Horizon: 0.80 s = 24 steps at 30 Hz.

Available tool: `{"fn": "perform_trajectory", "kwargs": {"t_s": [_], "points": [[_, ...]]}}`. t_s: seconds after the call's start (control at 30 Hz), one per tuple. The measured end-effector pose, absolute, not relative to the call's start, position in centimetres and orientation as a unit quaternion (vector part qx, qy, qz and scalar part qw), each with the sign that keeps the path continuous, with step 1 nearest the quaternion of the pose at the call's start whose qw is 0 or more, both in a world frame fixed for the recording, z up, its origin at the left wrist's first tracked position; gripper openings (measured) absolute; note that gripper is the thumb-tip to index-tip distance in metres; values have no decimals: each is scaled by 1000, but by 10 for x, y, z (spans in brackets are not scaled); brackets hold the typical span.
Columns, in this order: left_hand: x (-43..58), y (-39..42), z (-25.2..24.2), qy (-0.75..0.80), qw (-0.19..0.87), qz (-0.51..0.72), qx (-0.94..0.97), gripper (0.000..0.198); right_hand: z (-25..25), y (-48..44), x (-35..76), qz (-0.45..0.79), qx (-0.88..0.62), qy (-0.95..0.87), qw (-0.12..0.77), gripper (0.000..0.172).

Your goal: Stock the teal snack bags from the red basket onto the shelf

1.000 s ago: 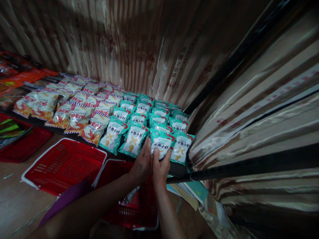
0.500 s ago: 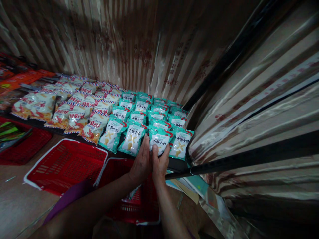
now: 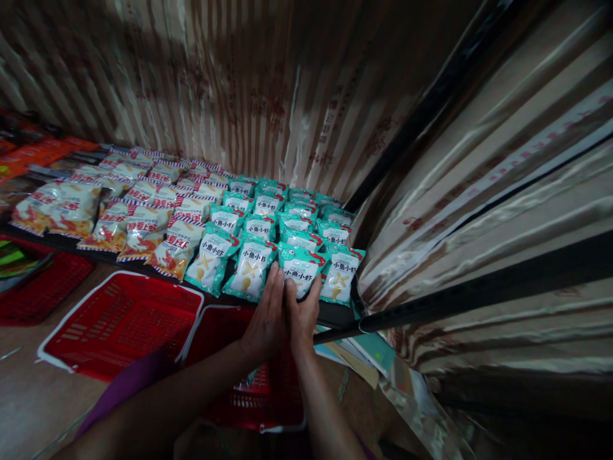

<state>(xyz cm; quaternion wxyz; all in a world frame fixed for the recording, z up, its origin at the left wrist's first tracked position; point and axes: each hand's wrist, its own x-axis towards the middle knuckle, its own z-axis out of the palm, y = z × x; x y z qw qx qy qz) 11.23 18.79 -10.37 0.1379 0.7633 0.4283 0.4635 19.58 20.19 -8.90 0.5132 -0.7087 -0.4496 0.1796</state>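
A teal-and-white snack bag (image 3: 301, 265) stands tilted back at the front of a display, between my two hands. My left hand (image 3: 267, 314) lies along its left side with fingers straight and pressed together. On the other side my right hand (image 3: 303, 310) grips it, thumb across the lower front and fingers at the right edge. The bag's bottom is hidden behind my hands. Matching teal bags (image 3: 253, 267) stand beside it and in several rows behind. To their left are rows of white-and-orange snack bags (image 3: 148, 227).
Red baskets with white rims (image 3: 125, 322) sit on the floor below the dark shelf edge (image 3: 338, 313). Black bars (image 3: 460, 291) cross at the right. Striped plastic sheeting (image 3: 258, 96) hangs behind. Flattened papers (image 3: 376, 351) lie low on the right.
The view has shifted slightly, so the shelf goods appear a little further left. Both hands stay at the same teal bag, now sitting slightly lower on it.
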Motion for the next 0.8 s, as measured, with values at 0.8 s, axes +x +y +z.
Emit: {"fn": "perform_trajectory", "kwargs": {"t_s": [0.8], "points": [[109, 181, -103, 404, 119, 462, 781, 64, -94, 190, 207, 144, -702, -504, 482, 87]]}}
